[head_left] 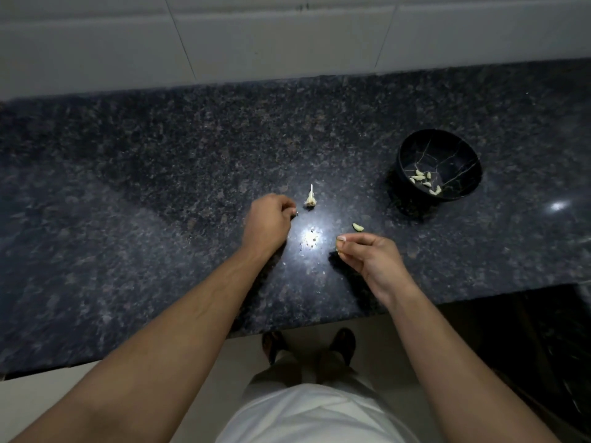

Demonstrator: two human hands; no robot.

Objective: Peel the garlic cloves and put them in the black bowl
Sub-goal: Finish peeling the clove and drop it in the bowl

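Note:
A black bowl [412, 148] with thin pale veins stands at the right of the dark granite counter [160, 187], with several peeled cloves [425, 182] in its bottom. The remains of a garlic head [310, 199], with a thin white stalk, lie near the middle. One peeled clove [358, 227] lies loose on the counter. My left hand [268, 220] is curled beside the garlic head, with something small and dark at its fingertips; what it is, I cannot tell. My right hand [367, 252] pinches a small pale clove between thumb and fingers, just below the loose clove.
Small bits of garlic skin [310, 239] lie in a bright light reflection between my hands. A white tiled wall [287, 36] rises behind the counter. The counter's front edge runs below my forearms, with floor and my feet [307, 346] beneath.

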